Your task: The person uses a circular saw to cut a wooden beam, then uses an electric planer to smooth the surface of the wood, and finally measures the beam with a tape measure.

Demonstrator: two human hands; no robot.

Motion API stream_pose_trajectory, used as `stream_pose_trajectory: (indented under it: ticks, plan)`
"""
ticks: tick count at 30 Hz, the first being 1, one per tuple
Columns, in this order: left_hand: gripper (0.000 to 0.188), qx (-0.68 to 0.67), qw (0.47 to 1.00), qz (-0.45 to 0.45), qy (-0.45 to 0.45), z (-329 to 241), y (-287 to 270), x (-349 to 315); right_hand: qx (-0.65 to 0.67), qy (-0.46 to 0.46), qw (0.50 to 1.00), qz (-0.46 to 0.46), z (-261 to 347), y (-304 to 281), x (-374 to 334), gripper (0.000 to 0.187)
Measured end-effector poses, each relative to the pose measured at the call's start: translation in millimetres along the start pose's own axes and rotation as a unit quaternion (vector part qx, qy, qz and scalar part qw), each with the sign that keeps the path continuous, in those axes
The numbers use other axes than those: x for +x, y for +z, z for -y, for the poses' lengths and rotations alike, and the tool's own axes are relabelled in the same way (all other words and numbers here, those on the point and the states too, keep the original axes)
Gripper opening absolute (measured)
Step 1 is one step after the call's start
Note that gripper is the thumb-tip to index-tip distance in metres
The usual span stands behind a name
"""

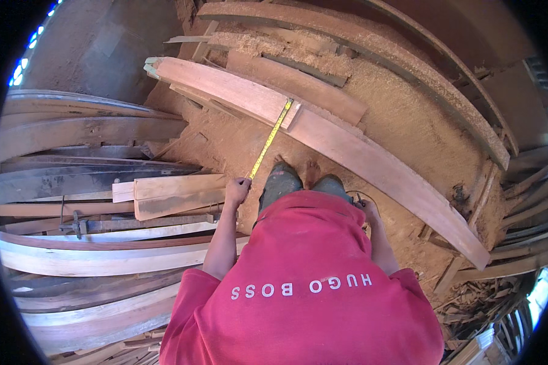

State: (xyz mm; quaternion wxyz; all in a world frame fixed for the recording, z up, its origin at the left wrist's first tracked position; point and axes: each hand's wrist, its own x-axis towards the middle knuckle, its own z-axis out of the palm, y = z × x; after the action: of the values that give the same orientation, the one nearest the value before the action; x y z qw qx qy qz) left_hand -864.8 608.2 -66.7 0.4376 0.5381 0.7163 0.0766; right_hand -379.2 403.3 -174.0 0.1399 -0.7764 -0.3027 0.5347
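Observation:
My left hand (pixel 238 190) is closed on a yellow tape measure (pixel 268 143). Its blade stretches away from the hand and its far end lies across a small wooden block (pixel 291 115). That block sits on a long, slightly curved pale plank (pixel 371 159), which runs from the upper left to the lower right beyond my feet. Beside my right thigh, my right hand (pixel 369 210) is closed around something dark and thin that I cannot make out. The shirt and arm hide part of this hand.
Long boards (pixel 91 135) are stacked on the left, with short pale blocks (pixel 179 193) and a metal clamp (pixel 75 225) on them. Sawdust (pixel 408 121) covers the floor. Curved beams (pixel 371 39) lie at the far side, and offcuts (pixel 487 304) pile up at lower right.

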Motion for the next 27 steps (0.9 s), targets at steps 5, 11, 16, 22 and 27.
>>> stream_pose_trajectory:
  ticks: [5, 11, 16, 22, 27]
  plan:
    - [0.035, -0.009, 1.000, -0.011, -0.007, -6, 2, 0, -0.087, -0.092, 0.992, 0.005, -15, 5, 14, 0.038]
    - [0.034, -0.041, 0.997, 0.036, -0.059, -4, 1, 0, 0.008, -0.031, 0.999, 0.029, 1, -2, 31, 0.035]
    - [0.034, -0.101, 0.989, 0.047, -0.095, -15, 2, -17, -0.019, -0.037, 0.999, -0.001, 15, -10, 34, 0.032]
    - [0.034, -0.100, 0.989, 0.053, -0.097, -11, 8, -12, -0.034, -0.015, 0.999, 0.011, -6, -7, 45, 0.031]
    - [0.035, -0.092, 0.989, 0.045, -0.104, -14, 7, -14, 0.026, 0.002, 0.999, 0.027, 1, -12, 39, 0.032]
